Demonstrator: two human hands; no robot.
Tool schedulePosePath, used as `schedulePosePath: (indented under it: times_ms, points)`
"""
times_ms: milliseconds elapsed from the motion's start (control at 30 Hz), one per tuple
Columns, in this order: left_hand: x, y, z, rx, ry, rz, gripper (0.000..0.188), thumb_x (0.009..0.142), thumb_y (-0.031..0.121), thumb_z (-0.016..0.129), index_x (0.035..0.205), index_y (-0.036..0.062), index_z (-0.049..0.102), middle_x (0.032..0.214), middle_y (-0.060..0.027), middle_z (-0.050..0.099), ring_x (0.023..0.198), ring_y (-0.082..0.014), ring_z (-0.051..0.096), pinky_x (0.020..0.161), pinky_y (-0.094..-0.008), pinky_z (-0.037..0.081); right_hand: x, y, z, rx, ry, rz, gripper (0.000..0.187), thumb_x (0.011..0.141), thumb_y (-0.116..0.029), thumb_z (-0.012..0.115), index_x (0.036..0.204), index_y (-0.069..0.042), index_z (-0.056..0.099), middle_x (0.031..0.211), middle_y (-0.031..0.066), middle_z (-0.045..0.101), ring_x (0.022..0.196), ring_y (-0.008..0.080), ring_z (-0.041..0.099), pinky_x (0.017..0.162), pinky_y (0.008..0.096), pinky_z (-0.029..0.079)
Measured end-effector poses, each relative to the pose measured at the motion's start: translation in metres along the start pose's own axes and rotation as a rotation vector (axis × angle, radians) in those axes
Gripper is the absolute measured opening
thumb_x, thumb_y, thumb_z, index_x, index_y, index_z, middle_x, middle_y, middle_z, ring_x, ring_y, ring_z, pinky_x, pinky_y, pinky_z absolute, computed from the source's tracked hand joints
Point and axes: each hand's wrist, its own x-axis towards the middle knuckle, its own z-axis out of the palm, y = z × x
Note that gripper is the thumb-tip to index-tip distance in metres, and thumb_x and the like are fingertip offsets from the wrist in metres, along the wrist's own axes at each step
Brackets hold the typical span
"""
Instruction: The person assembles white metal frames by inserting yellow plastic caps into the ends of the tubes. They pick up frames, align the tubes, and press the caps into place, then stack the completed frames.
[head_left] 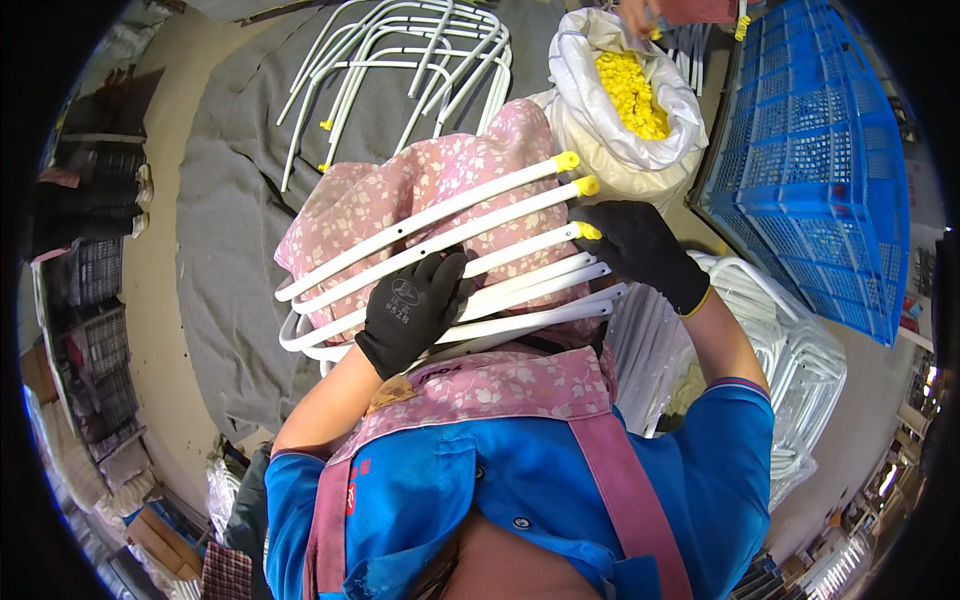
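Several white bent metal tubes (pixel 440 240) lie across my lap on a pink floral apron (pixel 500 385). My left hand (pixel 415 308), in a black glove, is closed around the tubes near their middle. My right hand (pixel 645 250), gloved too, is closed at a yellow end cap (pixel 588 231) on one tube's tip; its fingertips are partly hidden. Two tubes farther from me carry a yellow cap (pixel 567 161) and another yellow cap (pixel 587 186). The nearer tube ends (pixel 600 290) have bare tips.
A white sack (pixel 575 125) of yellow caps (pixel 632 95) stands ahead, with another person's hand (pixel 637 15) above it. Blue crates (pixel 790 170) are at right. More bent tubes (pixel 430 55) lie on grey cloth (pixel 230 200). Plastic-wrapped frames (pixel 790 370) sit at my right side.
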Motion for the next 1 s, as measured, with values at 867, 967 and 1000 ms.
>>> schedulePosePath:
  times_ms: [867, 967, 1000]
  points:
    - [0.021, 0.002, 0.008, -0.063, -0.043, -0.025, 0.037, 0.087, 0.019, 0.069, 0.121, 0.0064, 0.063, 0.115, -0.018, 0.067, 0.096, -0.0375, 0.066, 0.081, -0.0438, 0.054, 0.0, 0.07, -0.004, 0.817, -0.381, 0.137, 0.035, 0.087, -0.023, 0.072, 0.114, -0.004, 0.062, 0.099, 0.0143, 0.068, 0.091, 0.0288, 0.066, 0.082, 0.0388, 0.052]
    - [0.021, 0.002, 0.006, -0.154, -0.079, -0.032, 0.038, 0.085, 0.013, 0.068, 0.122, 0.0065, 0.062, 0.116, -0.0179, 0.066, 0.101, -0.0373, 0.066, 0.084, -0.0439, 0.053, -0.012, 0.124, -0.024, 0.699, -0.107, 0.72, 0.018, 0.09, -0.01, 0.065, 0.105, -0.001, 0.065, 0.091, 0.0082, 0.065, 0.078, 0.0152, 0.063, 0.073, 0.031, 0.052]
    - [0.023, 0.001, 0.007, -0.198, -0.032, 0.011, 0.035, 0.084, 0.009, 0.068, 0.118, 0.0059, 0.063, 0.117, -0.0169, 0.066, 0.103, -0.0365, 0.065, 0.086, -0.044, 0.053, -0.013, 0.142, -0.025, 0.616, 0.059, 0.635, 0.017, 0.092, -0.013, 0.061, 0.103, -0.001, 0.066, 0.082, 0.0067, 0.063, 0.072, 0.0137, 0.062, 0.07, 0.0285, 0.052]
